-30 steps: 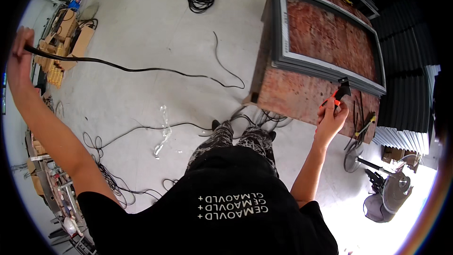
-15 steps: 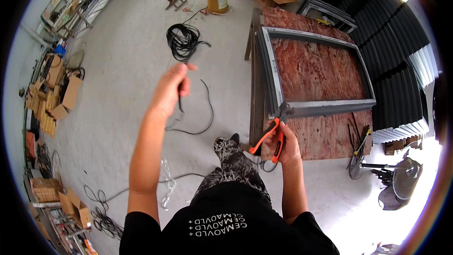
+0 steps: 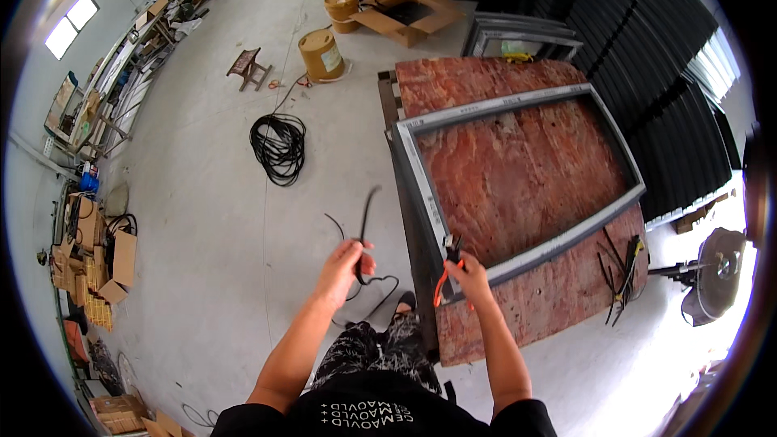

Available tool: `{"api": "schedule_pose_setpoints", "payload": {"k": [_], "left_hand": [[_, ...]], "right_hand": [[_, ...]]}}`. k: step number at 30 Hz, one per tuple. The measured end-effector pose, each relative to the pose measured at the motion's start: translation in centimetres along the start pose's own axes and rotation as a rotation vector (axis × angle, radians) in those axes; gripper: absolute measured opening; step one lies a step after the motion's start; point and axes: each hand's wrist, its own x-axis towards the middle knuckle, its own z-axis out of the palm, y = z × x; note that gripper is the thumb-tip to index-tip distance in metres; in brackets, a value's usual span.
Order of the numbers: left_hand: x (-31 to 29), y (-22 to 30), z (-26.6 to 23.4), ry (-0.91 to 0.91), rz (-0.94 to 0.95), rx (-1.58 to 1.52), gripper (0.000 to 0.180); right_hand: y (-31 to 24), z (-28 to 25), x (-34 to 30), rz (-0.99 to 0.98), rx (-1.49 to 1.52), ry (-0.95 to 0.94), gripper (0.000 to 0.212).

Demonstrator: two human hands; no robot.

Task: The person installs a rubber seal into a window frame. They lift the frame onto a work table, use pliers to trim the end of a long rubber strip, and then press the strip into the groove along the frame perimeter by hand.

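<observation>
My left hand (image 3: pixel 343 272) is closed on a black rubber strip (image 3: pixel 367 218), pinched between thumb and fingers. One end of the strip points up past the hand, and its loose length hangs in curves toward the floor by my feet. My right hand (image 3: pixel 470 279) grips orange-handled pliers (image 3: pixel 452 252), their dark jaws over the near left corner of a grey rectangular frame (image 3: pixel 422 170). Whether the jaws touch the frame I cannot tell. The frame lies on a reddish plywood board (image 3: pixel 518 320) to my right.
A coil of black strip (image 3: pixel 278 150) lies on the floor ahead, near brown buckets (image 3: pixel 321 55), a small stool (image 3: pixel 249 68) and an open carton (image 3: pixel 411 18). Black profiles (image 3: pixel 631 57) are stacked at the right, beside a fan (image 3: pixel 719 275). Strip offcuts (image 3: pixel 622 273) rest on the board.
My left hand has moved right and nearer my body, with the strip's end now standing above it. The right hand has shifted slightly with the pliers, and the view has turned.
</observation>
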Motion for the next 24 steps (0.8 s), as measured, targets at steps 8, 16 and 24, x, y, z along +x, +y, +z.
{"api": "schedule_pose_setpoints", "payload": {"k": [8,16,24], "left_hand": [[5.0,1.0,0.2,-0.163,-0.048,0.094,0.029],[7.2,4.9,-5.0,-0.131,-0.048,0.091,0.029],[8.3,9.9,-6.9,-0.18,0.001,0.046,0.028]], "right_hand": [[2.3,2.5,2.6,-0.047,-0.186,0.053,0.034],[-2.1,9.4,3.4,-0.107,-0.355,0.192,0.044],[-4.8,17.5,4.9,0.129,0.165,0.169,0.026]]}}
